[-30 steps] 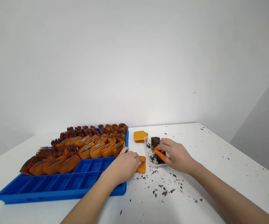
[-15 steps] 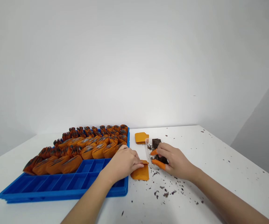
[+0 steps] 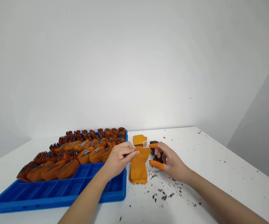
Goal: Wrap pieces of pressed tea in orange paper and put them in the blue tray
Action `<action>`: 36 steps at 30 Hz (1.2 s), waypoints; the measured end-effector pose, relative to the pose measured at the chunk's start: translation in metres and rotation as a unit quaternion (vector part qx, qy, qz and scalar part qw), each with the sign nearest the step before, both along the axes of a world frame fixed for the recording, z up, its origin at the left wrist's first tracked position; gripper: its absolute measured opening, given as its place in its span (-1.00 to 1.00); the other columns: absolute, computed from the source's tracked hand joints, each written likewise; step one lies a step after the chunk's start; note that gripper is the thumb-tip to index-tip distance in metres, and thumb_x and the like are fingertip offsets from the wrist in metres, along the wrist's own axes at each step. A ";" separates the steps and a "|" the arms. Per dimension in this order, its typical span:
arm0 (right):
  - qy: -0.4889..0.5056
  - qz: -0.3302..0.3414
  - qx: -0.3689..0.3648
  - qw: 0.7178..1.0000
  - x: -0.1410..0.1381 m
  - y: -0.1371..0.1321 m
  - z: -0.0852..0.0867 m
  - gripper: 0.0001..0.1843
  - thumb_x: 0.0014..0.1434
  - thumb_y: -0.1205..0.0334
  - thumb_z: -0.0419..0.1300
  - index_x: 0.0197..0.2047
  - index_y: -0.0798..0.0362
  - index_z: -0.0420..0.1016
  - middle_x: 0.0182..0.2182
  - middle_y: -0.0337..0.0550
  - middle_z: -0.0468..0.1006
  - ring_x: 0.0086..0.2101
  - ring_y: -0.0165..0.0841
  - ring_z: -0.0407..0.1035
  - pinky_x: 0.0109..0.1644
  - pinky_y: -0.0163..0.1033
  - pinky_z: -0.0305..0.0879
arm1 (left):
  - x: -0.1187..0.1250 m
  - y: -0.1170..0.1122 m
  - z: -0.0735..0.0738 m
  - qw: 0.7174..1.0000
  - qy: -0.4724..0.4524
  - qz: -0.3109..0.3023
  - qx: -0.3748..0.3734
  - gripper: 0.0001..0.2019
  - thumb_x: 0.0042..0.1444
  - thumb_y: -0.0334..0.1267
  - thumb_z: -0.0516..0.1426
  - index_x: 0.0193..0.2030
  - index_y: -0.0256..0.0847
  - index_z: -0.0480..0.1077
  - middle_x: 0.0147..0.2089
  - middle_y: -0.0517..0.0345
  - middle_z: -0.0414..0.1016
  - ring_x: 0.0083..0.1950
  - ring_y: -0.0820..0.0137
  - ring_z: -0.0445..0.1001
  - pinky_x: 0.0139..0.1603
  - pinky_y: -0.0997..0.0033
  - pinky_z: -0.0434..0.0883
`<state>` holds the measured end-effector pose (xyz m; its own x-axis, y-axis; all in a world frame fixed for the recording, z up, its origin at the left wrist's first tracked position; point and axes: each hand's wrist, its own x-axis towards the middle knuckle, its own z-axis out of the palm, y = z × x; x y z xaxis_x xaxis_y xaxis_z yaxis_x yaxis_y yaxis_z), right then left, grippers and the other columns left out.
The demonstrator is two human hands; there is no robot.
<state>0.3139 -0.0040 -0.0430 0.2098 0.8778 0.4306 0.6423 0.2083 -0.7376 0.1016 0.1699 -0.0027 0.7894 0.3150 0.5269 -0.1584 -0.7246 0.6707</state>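
Observation:
My left hand point(image 3: 120, 157) pinches the top edge of an orange pouch point(image 3: 139, 166), which hangs tilted with its lower end over a second orange pouch lying on the white table point(image 3: 214, 161). My right hand point(image 3: 169, 160), with orange finger cots on thumb and forefinger, is closed on a dark block point(image 3: 159, 155) just right of the pouch. Behind the hands is a clear dish point(image 3: 146, 144), mostly hidden.
A blue compartment tray point(image 3: 62, 186) lies at the left, its far rows packed with filled orange pouches point(image 3: 87, 147). A small stack of flat orange pouches point(image 3: 139, 140) lies behind the hands. Dark crumbs point(image 3: 164, 194) are scattered over the table in front and right.
My left hand has lifted an orange pouch off the table and raised it toward the right hand. My right hand has taken a dark block up out of the dish.

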 end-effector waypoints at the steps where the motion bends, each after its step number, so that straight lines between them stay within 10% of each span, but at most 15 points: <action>1: 0.031 0.003 0.004 1.000 0.000 0.001 0.000 -0.57 0.32 -0.13 0.40 0.13 -0.14 0.49 -0.19 -0.20 0.42 -0.26 -0.31 0.33 -0.31 -0.23 0.36 | 0.002 -0.001 -0.003 0.999 -0.024 0.002 -0.030 -0.48 0.45 -0.04 0.20 -0.55 -0.21 0.34 -0.40 0.21 0.27 -0.37 0.42 0.29 -0.31 0.38 0.28; 9: 0.093 0.064 0.048 0.992 -0.002 0.002 0.005 -0.59 0.38 -0.19 0.31 -0.30 -0.03 0.52 -0.30 -0.22 0.36 -0.34 -0.34 0.28 -0.31 -0.21 0.34 | 0.011 -0.008 -0.016 0.995 -0.043 -0.020 -0.092 -0.64 0.32 0.01 0.32 -0.37 -0.22 0.61 -0.32 0.08 0.49 -0.28 0.33 0.49 -0.29 0.37 0.45; 20: -0.264 0.028 0.067 0.962 0.010 -0.006 0.006 -0.67 0.54 0.07 0.13 -0.24 -0.02 0.59 -0.26 -0.17 0.39 -0.42 -0.41 0.22 -0.37 -0.28 0.18 | 0.005 -0.018 -0.007 0.994 0.069 -0.086 -0.008 -0.85 0.33 -0.23 0.31 -0.02 -0.08 0.71 -0.11 0.04 0.69 -0.10 0.27 0.64 0.00 0.27 0.56; 36: -0.217 0.017 -0.041 0.975 0.053 -0.016 0.023 -0.74 0.44 -0.06 0.25 -0.16 -0.06 0.60 -0.27 -0.20 0.40 -0.39 -0.37 0.28 -0.33 -0.23 0.32 | 0.015 -0.021 -0.023 0.998 -0.027 -0.029 -0.044 -0.85 0.24 -0.27 0.39 -0.37 -0.13 0.64 -0.14 0.05 0.69 0.00 0.20 0.68 0.36 -0.09 0.49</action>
<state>0.3666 -0.0200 -0.0195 -0.0063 0.9165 0.3999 0.8917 0.1862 -0.4125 0.1166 0.1485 -0.0259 0.7791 0.3163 0.5413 -0.2357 -0.6523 0.7204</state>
